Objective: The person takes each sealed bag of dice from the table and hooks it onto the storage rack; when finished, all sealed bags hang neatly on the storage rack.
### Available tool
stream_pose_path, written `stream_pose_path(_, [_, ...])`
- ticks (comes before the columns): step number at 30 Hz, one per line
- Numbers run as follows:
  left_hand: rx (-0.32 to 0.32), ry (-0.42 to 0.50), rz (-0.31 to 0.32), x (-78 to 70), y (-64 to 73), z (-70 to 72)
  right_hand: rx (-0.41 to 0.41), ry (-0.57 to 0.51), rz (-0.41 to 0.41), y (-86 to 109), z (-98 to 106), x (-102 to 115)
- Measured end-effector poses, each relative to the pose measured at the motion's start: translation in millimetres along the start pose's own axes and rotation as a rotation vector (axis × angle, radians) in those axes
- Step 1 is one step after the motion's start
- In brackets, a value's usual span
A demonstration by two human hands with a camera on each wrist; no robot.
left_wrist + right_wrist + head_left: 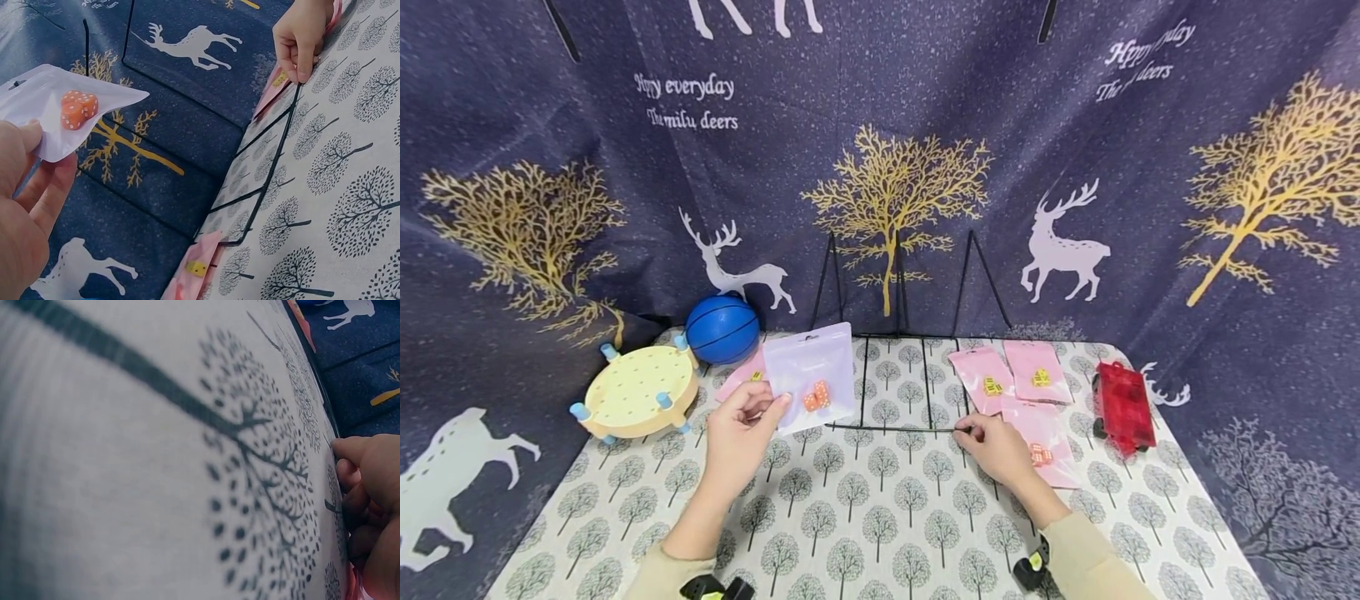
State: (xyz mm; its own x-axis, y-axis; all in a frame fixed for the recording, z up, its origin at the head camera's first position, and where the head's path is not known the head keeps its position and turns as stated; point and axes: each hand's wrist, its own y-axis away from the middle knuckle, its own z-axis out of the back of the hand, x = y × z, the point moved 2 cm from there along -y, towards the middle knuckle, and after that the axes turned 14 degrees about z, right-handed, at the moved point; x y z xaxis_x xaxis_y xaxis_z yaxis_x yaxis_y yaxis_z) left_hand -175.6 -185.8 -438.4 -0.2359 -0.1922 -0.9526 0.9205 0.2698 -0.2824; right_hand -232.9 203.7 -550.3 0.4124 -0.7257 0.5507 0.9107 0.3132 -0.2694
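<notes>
My left hand (741,433) pinches the left edge of a lilac zip pouch (790,367) between thumb and fingers, lifted above the table. Orange dice (816,396) with white dots show through its clear front; the left wrist view shows the pouch (50,119) tilted. At the front right corner of a black wire rack (895,429), my right hand (996,446) pinches the wire. A pink pouch (737,375) with yellow dice lies partly hidden behind the lilac one. Close to my right hand lie pink pouches with yellow dice (992,386) and one with orange-red dice (1041,454).
The rack's thin uprights (973,275) rise at the back before a dark blue deer-print curtain (910,83). On the left are a blue ball (722,329) and an upturned pale yellow stool (640,387) with blue feet. A red toy car (1123,408) stands at the right edge.
</notes>
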Motion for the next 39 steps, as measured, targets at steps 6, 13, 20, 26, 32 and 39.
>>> stream_pose_path(6, [-0.007, 0.039, -0.001, 1.9, -1.7, -2.5, -0.001, 0.003, -0.004, -0.3, -0.4, -0.2])
stream_pose_path(13, [-0.011, 0.048, 0.002, 0.7, -2.6, -3.8, -0.002, 0.0, -0.009, 0.2, -0.5, 0.3])
stream_pose_path(20, [-0.013, 0.041, 0.013, 2.4, -6.9, -6.1, 0.0, 0.001, -0.009, -0.2, -1.0, -0.1])
stream_pose_path(26, [-0.012, 0.031, 0.072, 5.3, -19.0, -10.7, 0.002, 0.003, -0.014, 0.0, -0.6, 0.2])
stream_pose_path(32, [-0.02, 0.062, 0.1, 7.1, -35.3, -22.1, 0.0, 0.007, -0.015, -0.1, 0.2, 0.8])
stream_pose_path(39, [-0.052, 0.046, 0.08, 7.3, -62.1, -37.2, 0.002, -0.001, -0.019, 0.0, -0.5, -0.4])
